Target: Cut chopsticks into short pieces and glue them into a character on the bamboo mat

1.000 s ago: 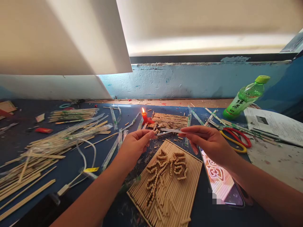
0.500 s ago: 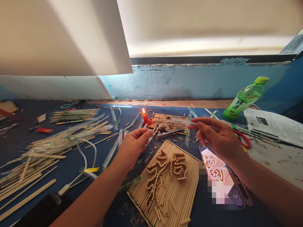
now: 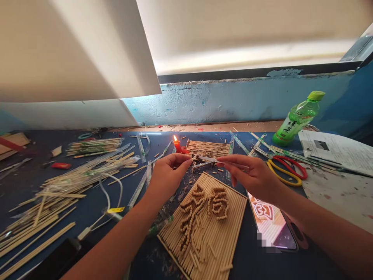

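My left hand (image 3: 171,175) is closed in a pinch at the middle of the table, on something too small to make out. My right hand (image 3: 252,175) grips a thin translucent glue stick (image 3: 206,158), whose far end reaches the fingertips of my left hand. Just behind them a lit red candle (image 3: 176,145) stands upright. Below both hands lies a board of side-by-side wooden sticks (image 3: 236,206), bearing raised characters (image 3: 220,200) built from small wooden pieces. Loose short sticks (image 3: 201,245) are scattered on the board's lower part.
To the right lie a phone (image 3: 284,229) with a lit screen, red-and-yellow scissors (image 3: 287,169) and a printed sheet (image 3: 344,149). A green bottle (image 3: 297,120) stands behind. Sticks and plastic wrappers (image 3: 87,171), a white cable (image 3: 106,190) and a red lighter (image 3: 61,165) are at left.
My right hand has moved left, bringing the glue stick's end to my left fingertips. My left hand has shifted slightly. The scissors now show more fully, and the view has tilted a little.
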Tool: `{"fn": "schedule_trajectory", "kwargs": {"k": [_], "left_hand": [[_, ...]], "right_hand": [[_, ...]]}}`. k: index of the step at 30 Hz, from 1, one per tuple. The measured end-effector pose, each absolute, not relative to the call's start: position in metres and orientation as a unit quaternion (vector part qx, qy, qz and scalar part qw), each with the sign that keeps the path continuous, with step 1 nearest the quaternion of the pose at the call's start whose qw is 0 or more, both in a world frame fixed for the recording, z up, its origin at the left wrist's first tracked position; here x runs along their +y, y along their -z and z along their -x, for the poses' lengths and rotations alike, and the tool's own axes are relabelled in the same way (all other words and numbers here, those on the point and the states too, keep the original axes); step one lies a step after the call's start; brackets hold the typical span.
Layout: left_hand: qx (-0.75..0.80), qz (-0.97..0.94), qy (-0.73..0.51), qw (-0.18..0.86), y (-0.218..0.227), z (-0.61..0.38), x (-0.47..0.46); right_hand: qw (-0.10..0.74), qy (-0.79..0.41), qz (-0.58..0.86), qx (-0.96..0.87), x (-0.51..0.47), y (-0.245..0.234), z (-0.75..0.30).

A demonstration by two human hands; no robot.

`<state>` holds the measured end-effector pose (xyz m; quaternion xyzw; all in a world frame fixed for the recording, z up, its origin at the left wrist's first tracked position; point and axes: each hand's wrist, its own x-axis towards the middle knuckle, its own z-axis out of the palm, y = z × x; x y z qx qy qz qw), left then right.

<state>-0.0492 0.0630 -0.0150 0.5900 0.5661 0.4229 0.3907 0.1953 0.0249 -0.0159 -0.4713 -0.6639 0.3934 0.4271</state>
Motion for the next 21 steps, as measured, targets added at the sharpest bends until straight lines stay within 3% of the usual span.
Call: {"fn": "schedule_trajectory", "kwargs": {"k": [15, 21], "left_hand": [[0.568, -0.624, -0.421, 0.334, 0.0145, 0.0448, 0.0616], [0.567, -0.633, -0.414, 0.327, 0.0185, 0.0468, 0.0619]], "right_hand": [[0.443, -0.457, 0.45, -0.626, 0.0235, 0.0136, -0.193], [0.49, -0.438, 0.45, -0.604, 0.0252, 0.0125, -0.1948]]}}
